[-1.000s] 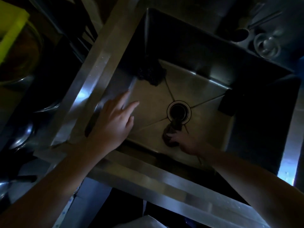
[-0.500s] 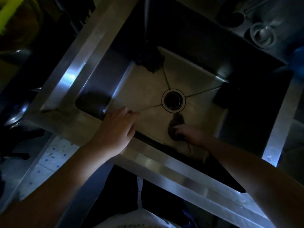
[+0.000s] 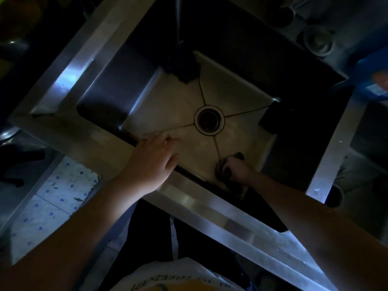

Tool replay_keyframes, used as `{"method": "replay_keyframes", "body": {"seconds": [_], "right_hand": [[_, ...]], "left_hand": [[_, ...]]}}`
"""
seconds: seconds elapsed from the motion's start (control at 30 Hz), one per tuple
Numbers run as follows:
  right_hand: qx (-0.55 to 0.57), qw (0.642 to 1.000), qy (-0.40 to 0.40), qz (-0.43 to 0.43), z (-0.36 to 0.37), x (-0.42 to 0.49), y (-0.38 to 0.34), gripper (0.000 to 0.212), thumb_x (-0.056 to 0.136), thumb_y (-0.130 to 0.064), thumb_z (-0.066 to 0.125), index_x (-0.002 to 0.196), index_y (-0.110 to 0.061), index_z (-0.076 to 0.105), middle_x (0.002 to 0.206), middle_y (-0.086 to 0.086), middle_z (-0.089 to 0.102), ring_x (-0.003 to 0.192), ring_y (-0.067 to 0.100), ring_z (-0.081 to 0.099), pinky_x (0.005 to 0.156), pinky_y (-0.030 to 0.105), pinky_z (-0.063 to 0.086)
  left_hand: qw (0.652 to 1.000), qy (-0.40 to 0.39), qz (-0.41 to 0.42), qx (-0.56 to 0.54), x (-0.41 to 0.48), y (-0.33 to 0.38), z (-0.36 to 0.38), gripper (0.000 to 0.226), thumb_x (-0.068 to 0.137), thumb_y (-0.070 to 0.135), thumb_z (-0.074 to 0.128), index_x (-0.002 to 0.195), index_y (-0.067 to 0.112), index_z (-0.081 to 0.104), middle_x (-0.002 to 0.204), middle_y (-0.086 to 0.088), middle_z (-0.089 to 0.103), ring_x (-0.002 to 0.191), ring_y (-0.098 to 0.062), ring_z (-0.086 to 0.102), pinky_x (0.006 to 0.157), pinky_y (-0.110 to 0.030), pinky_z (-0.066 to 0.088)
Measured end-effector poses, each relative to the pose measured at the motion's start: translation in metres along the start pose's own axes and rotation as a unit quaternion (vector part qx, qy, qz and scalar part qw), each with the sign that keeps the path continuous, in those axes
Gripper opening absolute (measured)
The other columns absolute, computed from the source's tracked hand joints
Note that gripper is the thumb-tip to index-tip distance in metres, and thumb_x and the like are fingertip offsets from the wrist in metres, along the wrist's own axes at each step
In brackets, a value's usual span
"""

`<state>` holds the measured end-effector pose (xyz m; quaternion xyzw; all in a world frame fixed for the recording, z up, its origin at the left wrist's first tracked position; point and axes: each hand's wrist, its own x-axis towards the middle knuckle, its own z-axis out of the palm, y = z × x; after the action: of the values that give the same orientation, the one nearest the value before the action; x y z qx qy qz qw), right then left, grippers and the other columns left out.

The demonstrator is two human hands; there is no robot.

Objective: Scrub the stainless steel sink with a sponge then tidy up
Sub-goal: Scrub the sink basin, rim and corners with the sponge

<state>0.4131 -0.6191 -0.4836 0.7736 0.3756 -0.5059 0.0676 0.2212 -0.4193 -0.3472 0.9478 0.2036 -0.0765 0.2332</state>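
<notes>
The sponge point(image 3: 230, 166), a dark wad, lies on the floor of the stainless steel sink point(image 3: 168, 106) at lower right of the basin, just below and right of the round drain point(image 3: 209, 120), close to the near wall. The right hand point(image 3: 238, 170) is curled around it, fingers clamped over the wad and pressing it against the steel; the forearm runs off toward the lower right of the frame. The left hand point(image 3: 152, 162) lies flat with fingers spread and loosely extended, palm down on the near rim of the sink at centre frame, fingertips reaching over the edge above the basin floor, gripping nothing. Creases in the basin floor run from the drain to the corners. A dark clump point(image 3: 184, 66) sits in the far corner of the basin at upper centre, and a dark block point(image 3: 270, 120) rests against the right wall. A blue object point(image 3: 371, 76) shows at the right edge, too dim to identify. At lower left is a pale floor point(image 3: 52, 198) with blue specks.
</notes>
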Motion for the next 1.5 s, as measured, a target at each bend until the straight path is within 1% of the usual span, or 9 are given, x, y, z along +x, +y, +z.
{"method": "replay_keyframes", "body": {"seconds": [0.17,0.37,0.57,0.77,1.0,1.1,1.23,1.33,1.5], "right_hand": [[-0.024,0.995,-0.066,0.077,0.014,-0.014,0.005,0.020,0.087,-0.013,0.052,0.104,-0.008,0.061,0.116,0.019,0.055,0.106,0.035,0.052,0.090,0.033,0.037],[-0.031,0.993,-0.020,0.109,0.012,-0.013,0.019,0.026,0.085,-0.029,0.058,0.108,-0.016,0.059,0.123,0.014,0.054,0.116,0.034,0.050,0.103,0.039,0.036],[0.041,0.976,0.161,0.139,-0.013,-0.002,0.043,0.024,0.091,-0.006,0.049,0.111,0.004,0.059,0.120,0.026,0.056,0.112,0.036,0.054,0.094,0.037,0.042],[0.044,0.977,0.203,0.042,-0.049,0.023,0.040,0.026,0.081,0.004,0.056,0.106,0.004,0.063,0.117,0.025,0.055,0.112,0.036,0.051,0.092,0.032,0.040],[0.102,0.974,0.194,-0.052,-0.064,0.059,-0.008,0.029,0.076,0.011,0.058,0.103,0.009,0.064,0.129,0.026,0.046,0.121,0.035,0.045,0.096,0.021,0.033],[0.040,0.983,0.173,-0.043,-0.054,0.051,0.001,0.036,0.074,-0.002,0.067,0.110,0.000,0.062,0.144,0.018,0.033,0.131,0.032,0.038,0.106,0.026,0.032],[0.017,0.975,0.210,0.068,-0.043,0.032,0.033,0.039,0.077,-0.009,0.067,0.115,-0.015,0.059,0.154,0.013,0.017,0.140,0.033,0.023,0.112,0.039,0.028],[0.104,0.962,0.228,0.113,-0.035,0.025,0.042,0.035,0.077,0.003,0.059,0.111,-0.006,0.059,0.150,0.019,0.028,0.136,0.028,0.033,0.104,0.024,0.030],[0.155,0.953,0.245,0.091,-0.045,0.033,0.037,0.033,0.076,0.007,0.059,0.108,0.002,0.061,0.138,0.024,0.042,0.122,0.032,0.046,0.092,0.022,0.036]], "left_hand": [[1.000,-0.015,-0.017,-0.005,0.001,0.014,0.002,0.034,0.088,0.026,0.051,0.119,0.013,0.057,0.108,-0.011,0.055,0.098,-0.033,0.056,0.081,-0.047,0.046],[1.000,-0.013,-0.026,-0.001,0.002,0.017,0.004,0.031,0.088,0.024,0.054,0.117,0.014,0.058,0.106,-0.010,0.056,0.097,-0.033,0.056,0.081,-0.047,0.046],[0.999,-0.012,-0.037,0.012,0.004,0.014,0.003,0.025,0.087,0.022,0.057,0.111,0.017,0.060,0.104,-0.010,0.059,0.092,-0.030,0.059,0.077,-0.044,0.046],[0.997,0.019,-0.048,0.053,0.004,0.011,0.000,0.028,0.085,0.022,0.061,0.111,0.011,0.062,0.104,-0.015,0.060,0.092,-0.035,0.059,0.079,-0.047,0.045],[0.994,0.034,-0.069,0.073,0.000,0.010,0.001,0.032,0.085,0.024,0.061,0.113,0.008,0.063,0.113,-0.016,0.060,0.101,-0.035,0.058,0.085,-0.048,0.041],[0.994,0.039,-0.074,0.076,-0.001,0.012,-0.001,0.032,0.086,0.022,0.062,0.113,0.007,0.062,0.114,-0.018,0.059,0.103,-0.037,0.058,0.086,-0.050,0.041],[0.993,0.038,-0.078,0.082,-0.004,0.019,-0.003,0.034,0.087,0.023,0.057,0.116,0.006,0.062,0.117,-0.019,0.059,0.104,-0.037,0.058,0.087,-0.049,0.040],[0.993,0.024,-0.088,0.077,-0.006,0.023,-0.006,0.040,0.084,0.025,0.052,0.117,0.006,0.062,0.118,-0.020,0.058,0.105,-0.037,0.057,0.089,-0.049,0.039],[0.990,0.031,-0.112,0.086,-0.013,0.021,-0.006,0.043,0.088,0.031,0.041,0.114,0.006,0.063,0.117,-0.019,0.058,0.106,-0.038,0.056,0.092,-0.050,0.038]]}}
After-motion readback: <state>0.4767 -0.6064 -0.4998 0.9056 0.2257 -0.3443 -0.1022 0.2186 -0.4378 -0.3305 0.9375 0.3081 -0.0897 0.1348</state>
